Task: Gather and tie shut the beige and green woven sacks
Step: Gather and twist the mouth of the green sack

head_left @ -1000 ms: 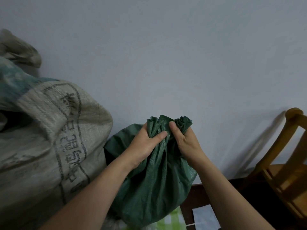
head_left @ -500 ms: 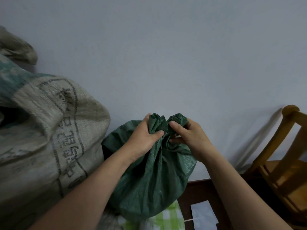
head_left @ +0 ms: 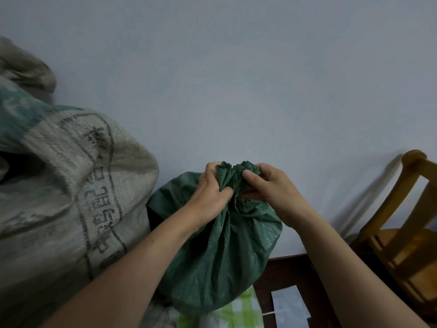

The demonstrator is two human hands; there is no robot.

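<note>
Fabric at the green sack (head_left: pixel 217 261) mouth is bunched and gripped by left hand (head_left: pixel 209 194) and right hand (head_left: pixel 272 188), readied for tying.

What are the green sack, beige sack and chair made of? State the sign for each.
Dark green gathered sack: seems woven plastic, faint sheen, fine grid weave. Large beige printed sack: likewise woven, matte, coarse ribbing. Yellow-brown chair: looks like varnished wood, glossy rails.
</note>
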